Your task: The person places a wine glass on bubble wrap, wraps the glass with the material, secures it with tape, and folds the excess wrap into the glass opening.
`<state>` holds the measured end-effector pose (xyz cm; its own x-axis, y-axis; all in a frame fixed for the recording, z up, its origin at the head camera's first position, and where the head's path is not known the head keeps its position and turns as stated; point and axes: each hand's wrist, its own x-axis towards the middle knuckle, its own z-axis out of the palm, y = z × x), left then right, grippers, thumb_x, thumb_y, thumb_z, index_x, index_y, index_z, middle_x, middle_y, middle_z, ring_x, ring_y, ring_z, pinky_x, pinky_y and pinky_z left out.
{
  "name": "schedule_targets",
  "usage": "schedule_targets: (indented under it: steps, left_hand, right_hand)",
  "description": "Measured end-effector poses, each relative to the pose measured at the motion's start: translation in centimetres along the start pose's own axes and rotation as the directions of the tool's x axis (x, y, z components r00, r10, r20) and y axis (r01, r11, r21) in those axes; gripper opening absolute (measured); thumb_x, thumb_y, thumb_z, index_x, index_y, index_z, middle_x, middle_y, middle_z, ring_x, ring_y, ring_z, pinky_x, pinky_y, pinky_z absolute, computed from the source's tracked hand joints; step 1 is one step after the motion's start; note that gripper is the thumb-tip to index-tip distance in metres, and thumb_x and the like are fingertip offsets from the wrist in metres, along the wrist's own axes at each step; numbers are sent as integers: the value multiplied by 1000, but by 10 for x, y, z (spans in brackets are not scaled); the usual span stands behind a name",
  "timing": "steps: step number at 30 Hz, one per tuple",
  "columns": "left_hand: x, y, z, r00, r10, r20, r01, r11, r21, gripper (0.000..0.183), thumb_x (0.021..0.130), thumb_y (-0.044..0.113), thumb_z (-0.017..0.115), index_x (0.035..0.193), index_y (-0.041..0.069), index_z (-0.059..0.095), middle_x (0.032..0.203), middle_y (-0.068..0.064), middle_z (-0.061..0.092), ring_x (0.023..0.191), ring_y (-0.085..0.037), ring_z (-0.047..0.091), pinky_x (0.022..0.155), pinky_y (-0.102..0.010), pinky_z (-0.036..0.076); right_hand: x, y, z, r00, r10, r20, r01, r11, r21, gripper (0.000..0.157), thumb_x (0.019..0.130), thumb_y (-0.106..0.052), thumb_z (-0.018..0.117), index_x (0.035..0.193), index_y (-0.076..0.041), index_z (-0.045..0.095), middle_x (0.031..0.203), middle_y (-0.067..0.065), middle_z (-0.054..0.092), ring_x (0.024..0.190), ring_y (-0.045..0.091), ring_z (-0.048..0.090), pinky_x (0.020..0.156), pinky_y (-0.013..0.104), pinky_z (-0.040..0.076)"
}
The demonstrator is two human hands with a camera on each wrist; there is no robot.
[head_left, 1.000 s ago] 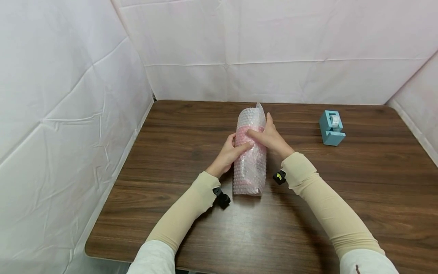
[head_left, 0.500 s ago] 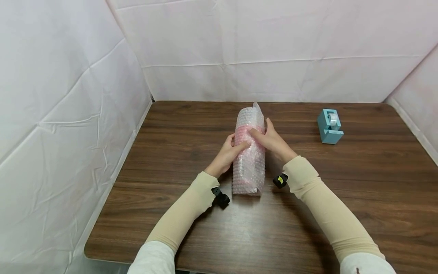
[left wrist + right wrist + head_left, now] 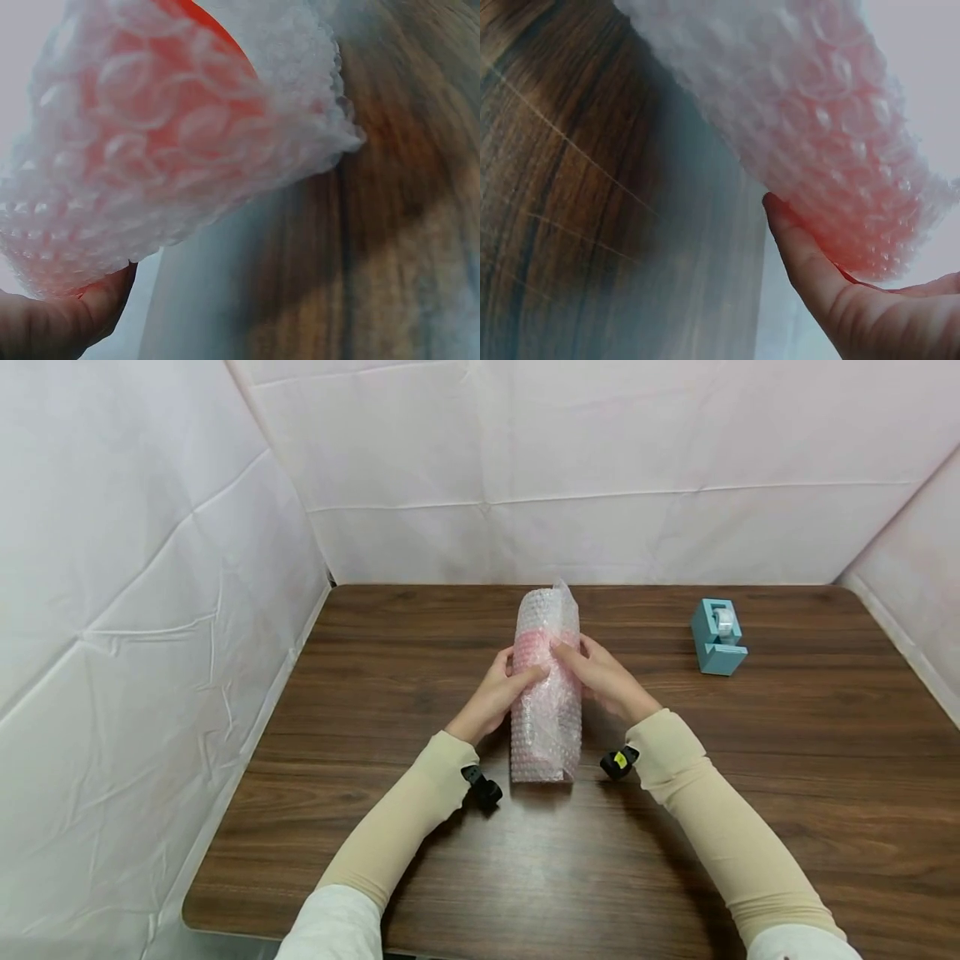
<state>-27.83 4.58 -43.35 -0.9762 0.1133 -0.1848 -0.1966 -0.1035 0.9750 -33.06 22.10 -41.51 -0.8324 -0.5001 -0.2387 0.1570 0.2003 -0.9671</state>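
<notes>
A roll of clear bubble wrap [image 3: 546, 727] lies lengthwise near the middle of the wooden table, with something pinkish-red showing through it. In the left wrist view, a red curved edge [image 3: 217, 31] shows inside the roll's open near end; the rest of that thing is covered by the wrap. My left hand [image 3: 497, 692] grips the roll from the left, thumb over the top. From the right, my right hand [image 3: 609, 683] holds it too, thumb also on top and fingers round the side. The thumbs sit close together near the wrap's loose edge.
A light blue tape dispenser [image 3: 718, 639] with a roll of clear tape stands on the table [image 3: 810, 760] at the right rear. White sheeting [image 3: 480, 460] rises behind the table and along both sides.
My right hand's fingers, earlier extended up along the roll's side, now curl round it. The left hand keeps its grip. The roll has barely shifted.
</notes>
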Motion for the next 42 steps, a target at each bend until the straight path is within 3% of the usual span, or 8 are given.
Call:
schedule_targets:
  steps: [10,19,26,34,42]
  left_hand:
    - [2,14,1,997,63,37,-64,998,30,79,89,18,67,151,14,18,138,-15,47,112,-24,55,93,-38,49]
    - [0,23,0,985,158,70,-162,985,60,77,88,16,68,151,10,23,142,-12,45,121,-25,51,101,-42,45]
    - [-3,27,-1,952,289,102,-297,952,69,76,86,12,68,149,11,26,138,-12,48,118,-24,54,96,-39,49]
    - [-5,33,-5,901,408,148,-420,905,64,78,85,8,68,150,12,25,140,-12,46,124,-22,50,101,-38,46]
    - [-8,34,-10,856,483,183,-503,860,83,84,83,2,70,151,13,23,145,-11,41,131,-20,44,108,-37,40]
  right_hand:
    - [-11,-14,-2,995,-79,-66,76,996,-44,66,98,-38,50,152,-11,21,141,16,38,118,27,50,89,36,51]
    - [-19,-22,-1,967,-227,-119,213,970,-121,75,94,-40,57,154,-15,19,148,15,37,129,30,43,103,50,41]
    - [-24,-29,1,926,-346,-151,329,936,-128,77,91,-36,63,153,-19,21,143,13,44,125,26,48,96,41,47]
    - [-33,-36,5,878,-456,-142,428,883,-190,78,91,-31,65,153,-21,19,146,12,42,128,26,47,100,43,45]
    - [-40,-35,12,810,-568,-144,536,818,-208,78,89,-21,69,152,-20,23,141,12,45,123,20,49,95,27,46]
